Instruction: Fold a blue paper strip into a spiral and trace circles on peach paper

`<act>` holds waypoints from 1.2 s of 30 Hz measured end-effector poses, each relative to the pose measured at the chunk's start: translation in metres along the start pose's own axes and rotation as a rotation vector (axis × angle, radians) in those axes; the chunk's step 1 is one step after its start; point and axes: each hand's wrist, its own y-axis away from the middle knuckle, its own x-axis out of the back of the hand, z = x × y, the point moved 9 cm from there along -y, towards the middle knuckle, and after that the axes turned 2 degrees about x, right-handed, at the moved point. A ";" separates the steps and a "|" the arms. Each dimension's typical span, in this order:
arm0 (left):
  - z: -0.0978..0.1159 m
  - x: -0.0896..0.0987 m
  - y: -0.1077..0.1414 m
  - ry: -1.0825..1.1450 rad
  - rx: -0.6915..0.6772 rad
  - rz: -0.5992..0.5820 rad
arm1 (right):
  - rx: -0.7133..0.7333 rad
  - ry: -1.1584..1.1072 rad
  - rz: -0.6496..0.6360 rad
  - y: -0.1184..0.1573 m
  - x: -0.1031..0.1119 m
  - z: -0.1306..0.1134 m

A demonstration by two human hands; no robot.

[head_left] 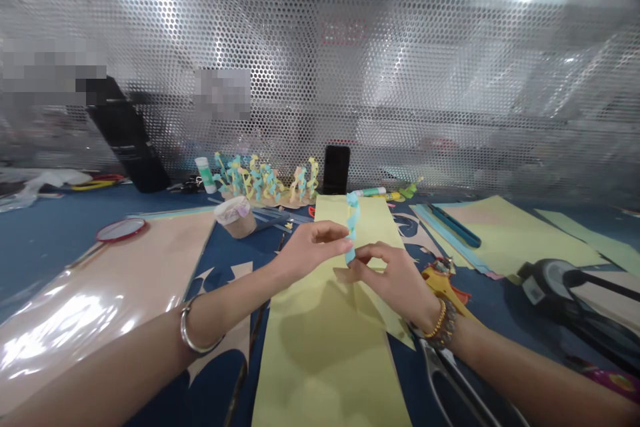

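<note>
On the far side, left of the middle, a row of curly blue, yellow and peach paper strips [257,177] stands up and looks done. Nearer, the left hand [309,248] pinches a wavy light-blue paper strip [353,212] upright above a long pale yellow paper sheet [325,353]. The right hand [393,277] pinches its bottom end. This strip seems unfinished, not yet in the row.

From the person's head, the one camera faces forward and down over the counter [500,312], close above the forearms [150,340] at 8 and 4 o'clock, with the hands [309,253] near the dial's centre and the perforated panel [425,93] spanning 12 o'clock beyond.
</note>
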 end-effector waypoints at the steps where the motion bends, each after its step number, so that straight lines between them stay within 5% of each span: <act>1: 0.000 0.000 0.000 -0.003 -0.008 0.005 | 0.000 -0.003 -0.007 0.000 0.000 -0.001; 20: 0.008 -0.001 0.002 -0.012 -0.033 0.010 | 0.050 -0.024 -0.003 0.001 -0.001 -0.006; 36: 0.018 0.018 0.003 0.028 -0.065 0.147 | 0.004 -0.080 -0.041 0.001 -0.006 -0.005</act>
